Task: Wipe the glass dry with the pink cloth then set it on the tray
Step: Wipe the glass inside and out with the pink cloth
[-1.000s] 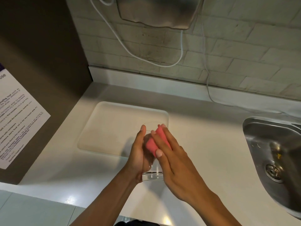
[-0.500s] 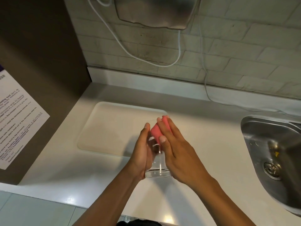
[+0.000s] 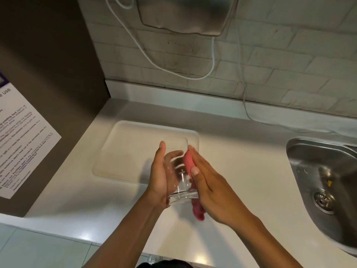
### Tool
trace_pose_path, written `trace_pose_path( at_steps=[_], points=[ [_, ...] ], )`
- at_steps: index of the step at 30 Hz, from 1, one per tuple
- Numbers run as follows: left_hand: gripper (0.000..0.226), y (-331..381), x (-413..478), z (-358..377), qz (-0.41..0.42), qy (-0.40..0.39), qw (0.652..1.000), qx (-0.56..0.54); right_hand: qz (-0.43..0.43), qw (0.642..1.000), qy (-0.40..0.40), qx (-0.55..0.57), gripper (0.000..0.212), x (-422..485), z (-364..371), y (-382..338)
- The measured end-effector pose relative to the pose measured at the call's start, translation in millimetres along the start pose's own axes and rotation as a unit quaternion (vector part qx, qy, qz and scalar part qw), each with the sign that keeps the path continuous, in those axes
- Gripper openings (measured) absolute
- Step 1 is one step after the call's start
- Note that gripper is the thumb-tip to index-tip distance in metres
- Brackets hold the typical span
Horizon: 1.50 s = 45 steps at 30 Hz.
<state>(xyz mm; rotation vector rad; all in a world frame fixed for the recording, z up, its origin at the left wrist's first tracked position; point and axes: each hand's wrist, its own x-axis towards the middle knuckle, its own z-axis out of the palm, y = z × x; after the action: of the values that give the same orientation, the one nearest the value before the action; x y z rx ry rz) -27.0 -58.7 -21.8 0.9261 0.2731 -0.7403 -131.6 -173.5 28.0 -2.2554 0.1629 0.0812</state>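
A white countertop [image 3: 241, 161] runs between a brown side panel on the left and a steel sink [image 3: 324, 182] on the right. A pale tray [image 3: 123, 151] lies flat on the counter, bare of any load. In front of the tray's near right corner, a person holds a clear glass [image 3: 178, 171] in the air between both hands. The left hand [image 3: 159, 176] cups the glass's left side, fingers curled around it. The right hand [image 3: 210, 190], fingers flat and extended, presses the pink cloth [image 3: 190, 165] against the glass's right wall; a tail of cloth hangs below the palm. The glass leans, its long axis running from the thick base nearest the viewer to the open rim pointing away, over the tray. The wiping step appears under way. Next, the glass likely needs turning upright and lowering onto the tray.
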Motion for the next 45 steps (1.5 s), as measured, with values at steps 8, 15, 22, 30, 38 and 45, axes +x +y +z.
trace_pose_path(
  at_steps=[8,15,22,30,38,45],
  points=[
    [0.081,-5.7,-6.6,-4.0,0.000,-0.012,0.999,-0.049,-0.057,0.998,0.006,0.016,0.050,2.3,13.3,2.7],
    [0.079,-2.3,-8.3,-11.7,0.033,0.013,0.999,0.008,-0.065,0.996,0.006,0.064,0.050,-12.0,25.8,-5.5],
    [0.066,3.1,-7.9,-6.8,0.064,0.025,0.997,-0.016,-0.029,0.998,0.013,0.052,0.054,-11.7,24.5,-10.7],
    [0.067,-8.3,-12.2,-6.3,0.032,0.028,0.998,-0.044,0.059,0.990,0.036,0.121,0.052,1.7,17.5,-8.1],
    [0.077,4.1,-3.6,-10.9,0.032,0.094,0.993,-0.067,0.031,0.997,0.001,0.071,0.036,-16.0,22.1,-14.0],
    [0.076,-2.7,-3.9,-10.5,0.005,0.086,0.995,-0.054,-0.016,0.999,-0.019,-0.046,0.047,-20.4,23.4,-18.6]
  ],
)
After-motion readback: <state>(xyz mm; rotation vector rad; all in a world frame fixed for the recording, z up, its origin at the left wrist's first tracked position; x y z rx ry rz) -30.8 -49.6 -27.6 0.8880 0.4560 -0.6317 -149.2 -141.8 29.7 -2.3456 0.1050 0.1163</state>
